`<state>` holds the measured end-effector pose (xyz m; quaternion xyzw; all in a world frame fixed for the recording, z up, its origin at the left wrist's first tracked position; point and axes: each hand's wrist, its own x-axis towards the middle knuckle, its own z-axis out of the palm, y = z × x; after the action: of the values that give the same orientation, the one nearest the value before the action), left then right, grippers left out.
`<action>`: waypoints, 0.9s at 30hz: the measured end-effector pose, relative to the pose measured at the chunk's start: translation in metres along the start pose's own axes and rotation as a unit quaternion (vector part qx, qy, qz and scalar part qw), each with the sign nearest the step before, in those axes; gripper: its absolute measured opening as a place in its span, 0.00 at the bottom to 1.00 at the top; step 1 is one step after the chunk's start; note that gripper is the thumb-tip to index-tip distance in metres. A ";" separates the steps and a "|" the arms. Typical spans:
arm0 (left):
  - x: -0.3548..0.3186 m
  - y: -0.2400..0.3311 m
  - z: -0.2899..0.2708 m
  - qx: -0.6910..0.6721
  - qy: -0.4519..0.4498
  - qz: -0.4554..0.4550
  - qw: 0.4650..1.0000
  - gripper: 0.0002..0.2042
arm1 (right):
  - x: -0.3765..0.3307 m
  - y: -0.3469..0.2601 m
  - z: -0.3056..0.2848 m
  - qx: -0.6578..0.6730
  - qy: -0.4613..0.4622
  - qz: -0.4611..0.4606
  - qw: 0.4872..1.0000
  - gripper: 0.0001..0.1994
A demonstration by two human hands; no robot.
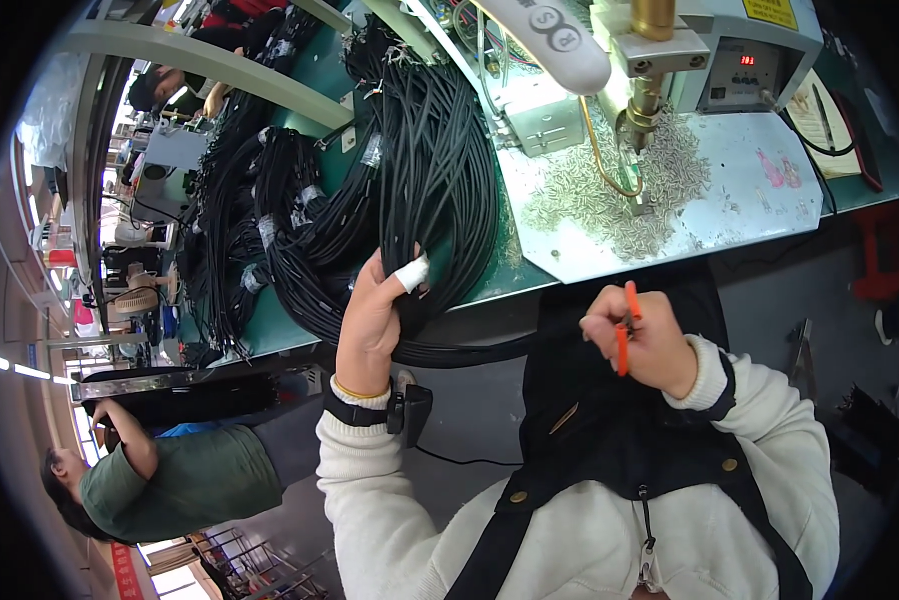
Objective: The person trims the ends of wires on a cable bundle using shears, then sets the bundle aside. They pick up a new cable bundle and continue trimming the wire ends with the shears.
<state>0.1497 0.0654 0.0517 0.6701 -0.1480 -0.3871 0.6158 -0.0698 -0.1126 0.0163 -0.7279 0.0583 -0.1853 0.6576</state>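
Observation:
My left hand point(372, 318), its thumb wrapped in white tape, is closed around part of a thick bundle of black cables point(440, 150). The bundle loops over the green table point(495, 288), and some strands sag past its front edge toward my lap. My right hand point(650, 340) is in front of my dark apron, closed on a tool with orange handles, which looks like scissors point(624, 352). The fingers hide most of the tool. The right hand is apart from the cables.
A bench machine point(760, 70) with a red display and a brass-coloured press head stands at the back right. Many small metal pieces point(610, 200) cover its pale plate point(760, 225). More tied cable bundles point(260, 220) lie left. A person in a green shirt point(190, 480) stands at the left.

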 end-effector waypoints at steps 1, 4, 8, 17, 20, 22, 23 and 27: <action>-0.001 0.001 0.004 -0.039 0.010 0.012 0.999 0.15 | 0.003 0.001 0.004 -0.023 -0.026 -0.003 0.999 0.08; 0.001 0.013 0.027 -0.120 0.024 0.032 0.992 0.17 | 0.015 0.005 0.017 -0.041 -0.052 -0.014 0.998 0.06; -0.004 0.023 0.025 -0.098 -0.002 0.029 0.995 0.19 | 0.028 0.010 0.046 -0.087 -0.055 -0.091 0.991 0.04; 0.018 0.024 0.012 -0.006 -0.176 0.062 0.982 0.12 | 0.045 0.000 0.071 -0.197 -0.096 -0.252 0.943 0.06; 0.014 0.032 0.015 -0.024 -0.172 0.079 0.982 0.10 | 0.054 0.002 0.084 -0.211 -0.083 -0.242 0.943 0.07; 0.006 0.043 0.019 -0.174 -0.159 0.039 0.971 0.11 | 0.058 0.000 0.091 -0.213 -0.052 -0.195 0.956 0.09; 0.005 0.047 0.018 -0.171 -0.151 0.041 0.973 0.11 | 0.061 -0.001 0.096 -0.206 -0.056 -0.199 0.957 0.09; 0.000 0.060 0.010 -0.235 -0.135 0.075 0.960 0.12 | 0.078 0.000 0.113 -0.295 -0.012 -0.212 0.932 0.11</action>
<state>0.1599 0.0464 0.1086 0.4355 -0.1840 -0.4505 0.7573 0.0418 -0.0327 0.0239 -0.8866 -0.0534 -0.2859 0.3596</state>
